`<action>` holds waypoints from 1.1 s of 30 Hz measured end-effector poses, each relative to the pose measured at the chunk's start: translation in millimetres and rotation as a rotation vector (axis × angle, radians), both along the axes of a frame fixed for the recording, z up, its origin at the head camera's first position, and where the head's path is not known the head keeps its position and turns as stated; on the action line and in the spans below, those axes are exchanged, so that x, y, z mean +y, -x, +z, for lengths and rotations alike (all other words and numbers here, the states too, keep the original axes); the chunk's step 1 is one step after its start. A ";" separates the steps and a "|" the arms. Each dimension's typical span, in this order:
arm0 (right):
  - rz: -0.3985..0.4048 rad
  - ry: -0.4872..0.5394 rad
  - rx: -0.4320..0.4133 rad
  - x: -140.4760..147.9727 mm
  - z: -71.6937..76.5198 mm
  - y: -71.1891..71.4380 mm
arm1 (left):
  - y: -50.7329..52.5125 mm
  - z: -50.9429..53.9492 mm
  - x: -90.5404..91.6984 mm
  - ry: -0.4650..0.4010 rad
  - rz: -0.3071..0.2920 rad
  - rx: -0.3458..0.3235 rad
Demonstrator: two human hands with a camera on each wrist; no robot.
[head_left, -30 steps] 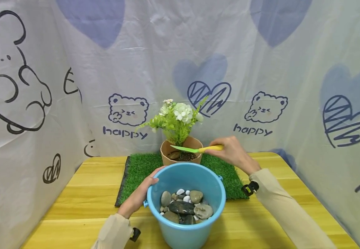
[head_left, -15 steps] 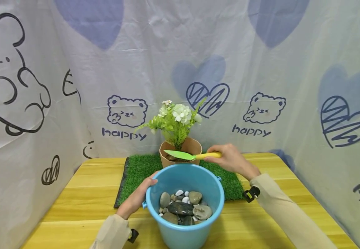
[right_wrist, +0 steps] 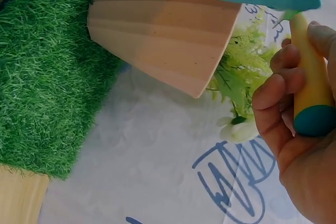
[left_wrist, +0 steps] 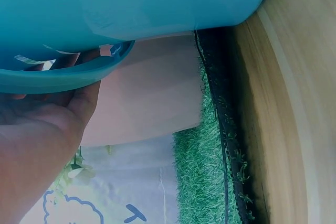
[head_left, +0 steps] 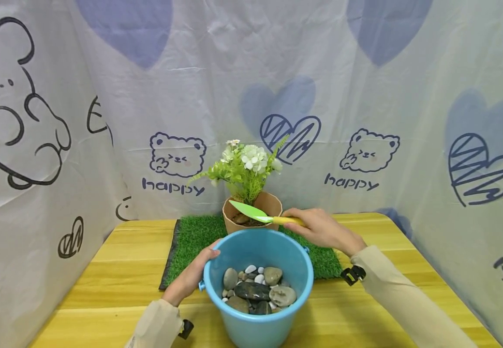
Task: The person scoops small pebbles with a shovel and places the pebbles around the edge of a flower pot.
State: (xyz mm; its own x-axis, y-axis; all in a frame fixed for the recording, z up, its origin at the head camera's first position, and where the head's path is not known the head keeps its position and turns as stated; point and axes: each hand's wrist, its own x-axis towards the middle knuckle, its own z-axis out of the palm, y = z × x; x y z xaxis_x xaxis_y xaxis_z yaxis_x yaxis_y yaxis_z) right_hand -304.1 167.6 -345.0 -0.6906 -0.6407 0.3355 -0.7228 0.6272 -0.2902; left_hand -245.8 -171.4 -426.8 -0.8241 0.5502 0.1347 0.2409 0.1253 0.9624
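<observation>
My right hand (head_left: 323, 230) grips the yellow handle (right_wrist: 312, 72) of a small trowel with a green blade (head_left: 249, 211). That blade is over the mouth of a tan plant pot (head_left: 234, 225) holding a white-flowered plant (head_left: 251, 166), dark soil and a stone. In front of the pot stands a blue bucket (head_left: 258, 331) with large and small stones (head_left: 253, 291) inside. My left hand (head_left: 192, 275) holds the bucket's left rim, thumb at the inner edge; in the left wrist view, the fingers of this hand (left_wrist: 47, 119) pass behind the blue bucket band (left_wrist: 68, 78).
A green turf mat (head_left: 197, 239) lies under the pot on the yellow wooden table (head_left: 121, 270). Behind and at both sides hangs a pale sheet (head_left: 216, 58) printed with hearts and bears. A black band is on each wrist.
My right hand has lowered slightly and shifted left, and the blade has turned, its tip now tilting up over the pot. The left hand stays on the bucket.
</observation>
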 end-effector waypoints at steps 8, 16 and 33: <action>0.003 0.044 -0.055 2.1 5.0 -0.4 | -1.0 -0.3 0.7 -0.007 0.005 -0.016; -0.011 0.016 -0.078 6.4 11.9 -2.7 | -0.5 -0.8 -0.1 -0.016 -0.006 -0.006; 0.087 0.035 -0.141 8.8 34.5 -18.9 | -0.3 -0.4 -0.6 -0.008 0.004 -0.007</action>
